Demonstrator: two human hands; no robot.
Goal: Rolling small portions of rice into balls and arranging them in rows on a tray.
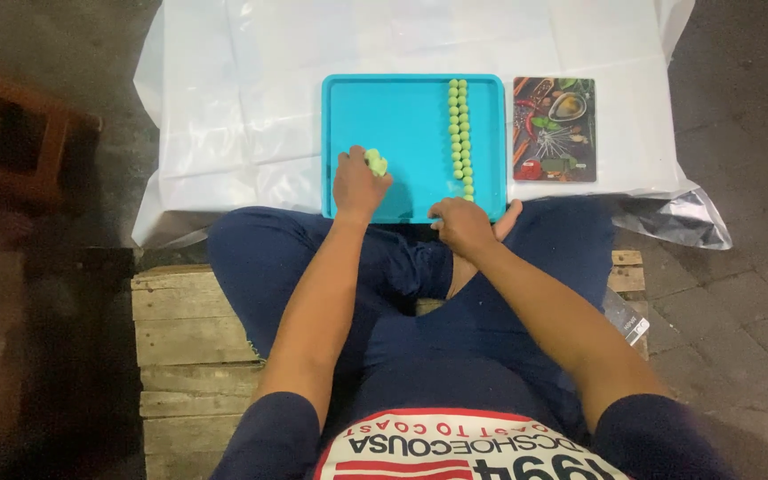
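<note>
The left hand (359,185) was closed around a lump of pale green dough (376,162), its grip clamped on the lump so that only the top of the dough showed above the fingers. That grip sat over the near left part of a turquoise tray (402,116), low above its floor; whether the dough touched the tray could not be told.

The right hand (460,226) rested at the tray's near edge, to the right of the left grip and a little nearer the body. Its fingers were curled together, pinched down at the near end of two rows of small green balls (460,133). Whether a ball sat inside that grip could not be told, since the fingertips were hidden.

The balls ran away from the right grip in a double line along the right side of the tray, touching one another, up to the far rim.

Just beyond the tray's right wall, further right of both grips, lay a flat board (555,129) printed with food pictures. Tray and board lay on a white plastic sheet (242,107). The person sat cross-legged on a wooden pallet (184,329), knees on either side of the hands.
</note>
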